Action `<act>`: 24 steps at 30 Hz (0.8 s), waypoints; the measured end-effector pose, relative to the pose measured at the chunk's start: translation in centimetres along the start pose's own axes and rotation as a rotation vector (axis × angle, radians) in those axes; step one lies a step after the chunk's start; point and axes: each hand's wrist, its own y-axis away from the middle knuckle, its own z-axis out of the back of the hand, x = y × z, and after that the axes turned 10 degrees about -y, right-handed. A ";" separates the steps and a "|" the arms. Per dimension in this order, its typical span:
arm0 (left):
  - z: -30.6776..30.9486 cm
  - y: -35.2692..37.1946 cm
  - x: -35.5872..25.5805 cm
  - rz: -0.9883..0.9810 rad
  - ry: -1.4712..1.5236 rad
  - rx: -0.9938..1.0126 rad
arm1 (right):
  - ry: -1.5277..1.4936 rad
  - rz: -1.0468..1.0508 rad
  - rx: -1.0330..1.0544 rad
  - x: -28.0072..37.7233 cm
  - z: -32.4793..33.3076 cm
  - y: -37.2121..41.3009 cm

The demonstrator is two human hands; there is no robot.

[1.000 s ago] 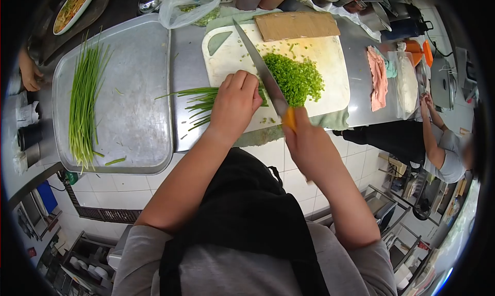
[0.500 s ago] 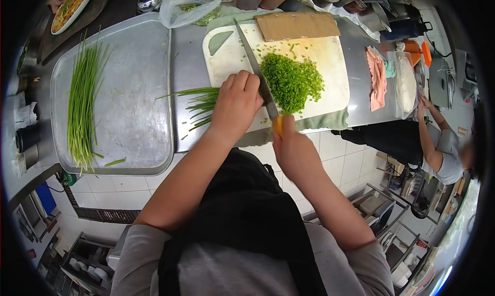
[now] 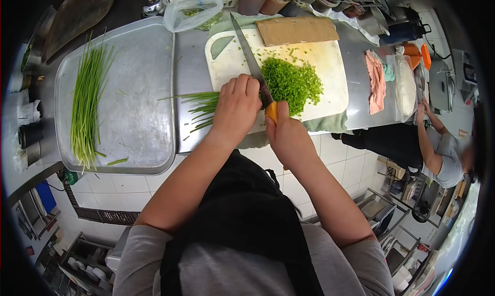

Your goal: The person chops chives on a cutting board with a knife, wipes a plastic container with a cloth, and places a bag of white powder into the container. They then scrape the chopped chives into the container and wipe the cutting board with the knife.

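Fingers (image 3: 239,86) of our L hand (image 3: 234,109), pressed tog., curl over chive stalks (image 3: 210,97) poking out to their L; our R hand (image 3: 290,139) wraps the yellow-handled kitchen knife (image 3: 254,66), blade just R of L fingers; chopped chives (image 3: 291,83) sit farther R on the cutting board (image 3: 333,79).

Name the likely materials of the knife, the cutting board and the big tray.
Knife: grey blade with a metallic sheen, likely steel; plain orange handle, probably plastic.
Cutting board: matte, stained off-white, probably plastic.
Tray: scuffed grey metal with soft reflections, perhaps aluminium or steel.
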 end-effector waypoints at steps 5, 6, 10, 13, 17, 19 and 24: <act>0.5 0.4 0.6 0.011 -0.180 -0.104 | -0.009 -0.010 0.008 0.3 0.3 0.0; 0.3 0.4 0.7 0.010 -0.176 -0.103 | -0.002 -0.014 0.009 0.5 0.6 0.1; 0.1 0.4 1.0 0.034 -0.110 -0.040 | -0.033 0.003 0.057 2.0 4.6 3.7; 0.0 0.3 1.1 0.021 -0.076 -0.050 | 0.050 -0.125 0.155 2.7 4.6 6.8; 0.0 0.4 1.3 -0.007 -0.038 -0.049 | 0.088 -0.144 0.079 1.0 -0.2 3.6; 0.1 0.4 1.4 -0.007 -0.030 -0.044 | 0.114 -0.078 0.005 0.7 -0.2 1.5; -0.2 0.4 1.5 -0.007 -0.020 -0.061 | 0.076 -0.079 0.089 2.0 3.9 6.0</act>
